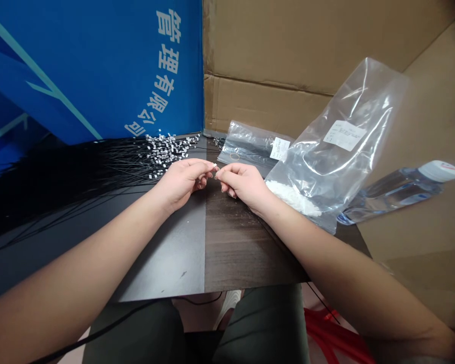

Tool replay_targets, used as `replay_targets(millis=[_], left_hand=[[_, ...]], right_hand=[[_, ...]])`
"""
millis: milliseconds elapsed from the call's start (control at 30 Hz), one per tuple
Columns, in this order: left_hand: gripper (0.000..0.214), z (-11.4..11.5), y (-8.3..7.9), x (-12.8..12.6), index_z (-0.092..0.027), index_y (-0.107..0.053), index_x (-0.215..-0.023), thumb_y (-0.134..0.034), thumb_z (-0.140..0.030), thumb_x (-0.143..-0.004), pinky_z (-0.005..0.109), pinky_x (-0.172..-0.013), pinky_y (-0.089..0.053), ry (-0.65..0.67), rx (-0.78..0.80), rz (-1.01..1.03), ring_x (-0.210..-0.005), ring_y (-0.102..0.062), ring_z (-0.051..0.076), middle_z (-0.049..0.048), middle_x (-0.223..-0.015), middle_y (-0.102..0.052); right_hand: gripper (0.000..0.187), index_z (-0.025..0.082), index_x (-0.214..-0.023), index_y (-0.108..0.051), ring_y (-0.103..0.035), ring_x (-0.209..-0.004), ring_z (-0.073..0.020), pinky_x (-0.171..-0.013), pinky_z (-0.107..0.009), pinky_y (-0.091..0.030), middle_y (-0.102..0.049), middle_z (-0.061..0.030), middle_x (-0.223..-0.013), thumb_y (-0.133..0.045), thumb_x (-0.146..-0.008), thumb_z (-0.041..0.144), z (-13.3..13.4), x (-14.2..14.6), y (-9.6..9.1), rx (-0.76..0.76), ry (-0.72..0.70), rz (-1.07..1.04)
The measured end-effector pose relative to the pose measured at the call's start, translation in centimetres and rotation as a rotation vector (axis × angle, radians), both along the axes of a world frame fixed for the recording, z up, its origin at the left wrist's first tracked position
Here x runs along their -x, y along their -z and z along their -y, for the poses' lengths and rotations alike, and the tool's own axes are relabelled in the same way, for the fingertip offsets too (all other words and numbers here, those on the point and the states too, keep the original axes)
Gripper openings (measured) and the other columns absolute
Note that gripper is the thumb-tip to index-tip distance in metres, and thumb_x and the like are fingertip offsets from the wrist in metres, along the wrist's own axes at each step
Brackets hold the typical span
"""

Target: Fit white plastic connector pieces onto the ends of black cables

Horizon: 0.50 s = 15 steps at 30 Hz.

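Note:
My left hand (185, 182) and my right hand (244, 183) meet above the table, their fingertips almost touching. Thumb and index finger of the left hand are closed in a pinch, with a small white piece (214, 165) showing at the tips. The right hand is pinched too, right beside that piece; what lies between its fingers is too small to make out. Left of my hands lies a large bundle of thin black wires (72, 177), many with small white connectors (167, 149) on their ends.
On the right, a clear plastic bag (318, 162) holds small white pieces (293, 197). Behind my hands lies a flatter clear bag (246, 144) with black wires. A water bottle (398, 192) leans at the far right. A blue panel (98, 65) and cardboard (273, 45) wall the table (242, 247).

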<state>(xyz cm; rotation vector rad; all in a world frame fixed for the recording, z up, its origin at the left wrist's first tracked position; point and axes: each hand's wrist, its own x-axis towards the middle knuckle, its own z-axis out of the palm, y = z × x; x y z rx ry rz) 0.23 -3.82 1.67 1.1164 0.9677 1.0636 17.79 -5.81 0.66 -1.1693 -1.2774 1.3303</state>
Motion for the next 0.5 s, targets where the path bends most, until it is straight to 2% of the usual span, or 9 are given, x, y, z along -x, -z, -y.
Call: replay_targets(millis=[167,500], left_hand=[[0.012,0.04,0.0,-0.04,-0.014,-0.081,-0.075,-0.085,-0.025,-0.071,0.022,-0.055,-0.038,-0.014,-0.054,-0.027,-0.063,-0.05,0.009,0.0037,-0.072,-0.065],[0.016,0.15,-0.11,-0.2,-0.013,-0.082,-0.078,-0.086,-0.027,-0.071,0.022,-0.055,-0.038,-0.008,-0.03,0.01,-0.063,-0.051,0.009,0.0041,-0.074,-0.066]], right_hand=[[0.011,0.019,-0.075,-0.069,-0.045,-0.043,-0.0067,-0.042,-0.02,-0.034,-0.063,0.0031,-0.056,-0.074,-0.082,0.025,0.05,0.08,-0.21,0.018,-0.005,-0.034],[0.011,0.018,-0.075,-0.068,-0.043,-0.042,-0.0066,-0.042,-0.021,-0.032,-0.062,0.0038,-0.055,-0.072,-0.082,0.025,-0.03,0.01,0.03,0.023,-0.032,-0.085]])
